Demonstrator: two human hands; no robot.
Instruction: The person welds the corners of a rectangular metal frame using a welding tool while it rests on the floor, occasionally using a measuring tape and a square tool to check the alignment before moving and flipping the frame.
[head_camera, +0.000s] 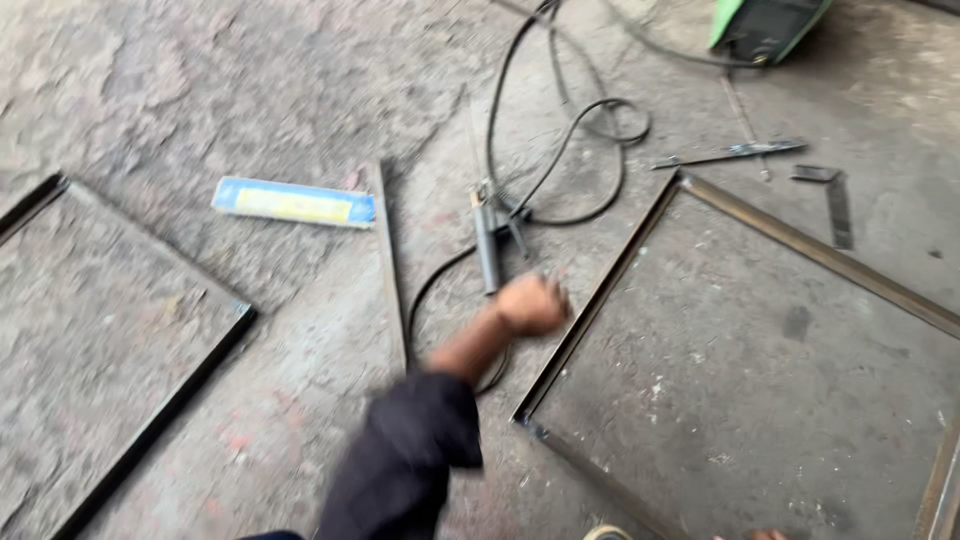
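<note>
Dark sleeve (410, 450), blurred hand (530, 303) near electrode holder (487, 245), beside frame edge (600, 290)

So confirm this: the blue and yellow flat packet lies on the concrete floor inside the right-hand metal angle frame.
Not inside. The head view shows the blue and yellow flat packet on the concrete floor outside the right-hand metal angle frame, away to its left, beside a loose metal bar.

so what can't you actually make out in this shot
- Head view: the hand is motion-blurred; which hand it is, its grip and its fingers cannot be told.
- The green machine is cut off by the top edge.
- The right metal frame runs past the right and bottom edges.
- The blue and yellow packet is too blurred for detail.
</note>
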